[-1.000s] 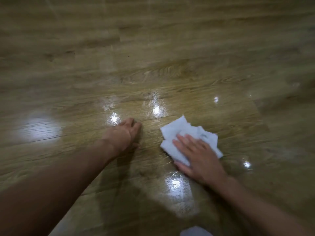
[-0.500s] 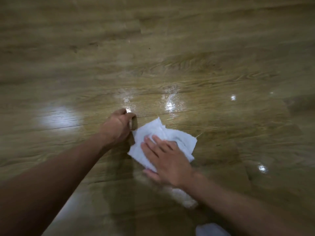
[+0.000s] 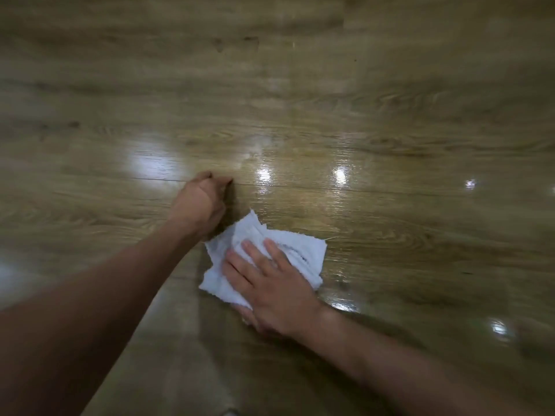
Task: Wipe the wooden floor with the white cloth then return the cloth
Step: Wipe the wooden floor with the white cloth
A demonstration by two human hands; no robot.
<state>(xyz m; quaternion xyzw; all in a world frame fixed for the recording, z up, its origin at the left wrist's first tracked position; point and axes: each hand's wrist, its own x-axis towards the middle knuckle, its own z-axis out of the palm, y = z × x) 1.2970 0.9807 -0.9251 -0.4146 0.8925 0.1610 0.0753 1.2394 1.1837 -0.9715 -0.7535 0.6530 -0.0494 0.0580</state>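
Since a second ago, the right hand (image 3: 276,283) has been sliding the white cloth (image 3: 303,253) leftward across the wooden floor (image 3: 390,121) until it is lying just beside the left hand (image 3: 201,202); back then the two were well apart, with bare boards between them. Half a second ago the cloth was already close to the left hand, and its place against that hand is staying much the same now. A small pale shape that was showing at the bottom edge in both earlier pictures is no longer in view.

There is one cloth, crumpled and lying flat on the floor. There are two hands and two bare forearms, one reaching in from each lower corner.

The right hand's grip is spread: the fingers (image 3: 255,250) are lying flat and apart on top of the cloth, pressing it down onto the boards, with the palm covering its near right part. The left hand is resting on the floor with its fingers curled under into a loose fist, pinching nothing; the cloth's upper left corner is touching or nearly touching its wrist side, and I cannot tell which.

The cloth's frayed edges are sticking out past the right hand on the left, far and right sides. Open floor is stretching away on the far side and to the right, glossy with several bright light reflections (image 3: 340,175). To the left, the left hand and forearm are blocking the way.
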